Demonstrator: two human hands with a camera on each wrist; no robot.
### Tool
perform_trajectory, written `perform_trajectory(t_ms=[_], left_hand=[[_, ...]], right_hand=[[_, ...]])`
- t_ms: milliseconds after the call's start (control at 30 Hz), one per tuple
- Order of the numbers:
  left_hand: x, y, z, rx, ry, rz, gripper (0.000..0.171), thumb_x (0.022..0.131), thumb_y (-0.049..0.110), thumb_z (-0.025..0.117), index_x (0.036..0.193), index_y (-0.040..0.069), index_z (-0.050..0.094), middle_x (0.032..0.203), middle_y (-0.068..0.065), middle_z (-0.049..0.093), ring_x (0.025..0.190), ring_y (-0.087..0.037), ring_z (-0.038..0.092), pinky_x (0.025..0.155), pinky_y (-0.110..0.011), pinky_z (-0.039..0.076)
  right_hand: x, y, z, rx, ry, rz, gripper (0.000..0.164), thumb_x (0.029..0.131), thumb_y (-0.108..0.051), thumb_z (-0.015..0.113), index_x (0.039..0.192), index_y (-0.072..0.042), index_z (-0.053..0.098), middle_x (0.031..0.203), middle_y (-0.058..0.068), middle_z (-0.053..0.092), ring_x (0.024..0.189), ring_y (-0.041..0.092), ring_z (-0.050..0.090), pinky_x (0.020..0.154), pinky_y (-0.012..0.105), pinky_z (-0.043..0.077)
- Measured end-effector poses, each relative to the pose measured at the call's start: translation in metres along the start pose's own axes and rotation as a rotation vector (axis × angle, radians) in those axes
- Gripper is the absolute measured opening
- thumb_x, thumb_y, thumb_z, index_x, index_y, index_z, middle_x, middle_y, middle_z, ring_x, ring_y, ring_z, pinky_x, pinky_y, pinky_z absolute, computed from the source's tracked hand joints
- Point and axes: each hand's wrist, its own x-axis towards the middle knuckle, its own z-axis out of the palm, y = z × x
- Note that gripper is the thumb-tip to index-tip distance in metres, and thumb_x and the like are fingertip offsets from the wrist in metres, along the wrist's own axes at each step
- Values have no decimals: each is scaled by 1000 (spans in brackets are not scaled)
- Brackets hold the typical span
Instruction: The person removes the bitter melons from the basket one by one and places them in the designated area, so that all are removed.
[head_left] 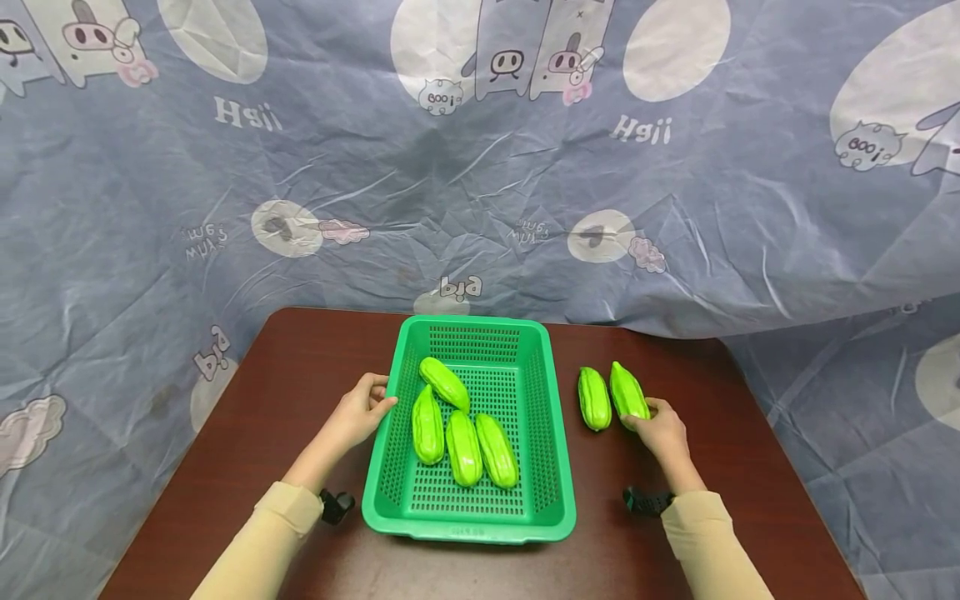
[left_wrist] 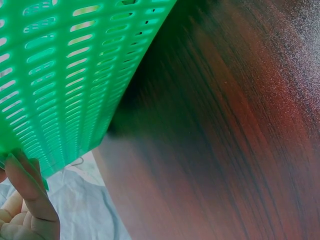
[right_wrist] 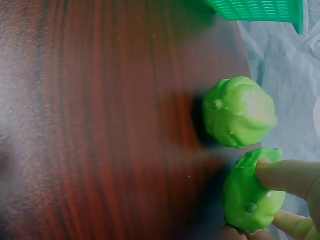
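Observation:
My left hand [head_left: 365, 410] holds the left rim of a green plastic basket [head_left: 562, 500], with its fingers [left_wrist: 31, 192] bent at the rim in the left wrist view. Several bright green, ridged gourds lie in the basket, one gourd [head_left: 496, 451] furthest right among them. Right of the basket, my right hand [head_left: 663, 433] grips the near end of another gourd [head_left: 627, 390], which points away from me. In the right wrist view the thumb [right_wrist: 287, 175] presses on its side and fingers reach under it. A further gourd [head_left: 595, 398] lies just left of the gripped one, on the table.
The dark red-brown wooden table [head_left: 300, 367] carries everything. A grey-blue printed cloth [head_left: 450, 183] hangs behind the table and around its sides. Black bands with small devices sit at the left wrist [head_left: 337, 506] and the right wrist [head_left: 647, 502].

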Motion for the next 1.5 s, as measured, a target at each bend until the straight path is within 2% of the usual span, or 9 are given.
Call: perform_trajectory(t_ms=[200,533,733,833,1000,1100,1267,1500], left_hand=[[0,-1,1,-2,-1,-2,47,101,20,58,141,1,41,126,-21,56,99,-26,60,77,-38,53],[2,-2,1,-2,0,-4,48,101,21,58,141,1,41,125,-21,56,97,-26,60,76,-37,53],[3,-3,2,1,-1,-7,48,101,21,58,141,2,41,126,-21,56,98,-26,60,76,-37,53],[3,-2,2,3,-2,-4,48,101,21,58,141,2,41,126,-21,56,98,-26,60,76,-37,53],[2,-1,1,-2,-3,-7,48,101,21,58,141,1,41,126,-22,56,98,-26,60,76,-37,53],[2,1,0,-4,-1,-9,48,101,21,58,141,1,41,126,-22,56,98,-26,60,76,-37,53],[2,1,0,-7,0,-5,47,102,20,57,141,1,41,125,-21,56,98,-26,60,77,-38,53],[2,0,2,-6,-1,-11,47,102,20,57,141,1,41,125,-22,56,99,-27,60,76,-38,54]], right_hand=[[1,7,5,-12,-17,-12,72,90,-24,69,142,14,36,132,38,48,119,49,49,98,57,42],[3,11,7,-5,-48,-14,78,91,-26,67,145,15,29,138,38,41,126,51,43,104,59,37],[3,11,5,-7,-39,-33,80,90,-26,67,145,17,27,137,40,42,125,52,44,104,60,37],[0,4,0,-5,-2,-48,79,91,-25,66,145,16,27,138,41,40,126,53,40,105,60,35],[-8,-29,-13,30,110,-91,75,92,-24,65,148,10,29,138,36,39,127,49,39,105,59,35],[-16,-57,-21,55,122,-148,73,93,-26,65,149,6,30,140,33,39,128,46,40,106,58,36],[-34,-101,-23,111,78,-274,72,94,-30,67,149,2,34,145,28,39,133,42,41,108,55,37],[-56,-145,-4,206,-35,-378,67,94,-27,69,148,-1,38,149,20,41,134,38,44,108,50,41]])
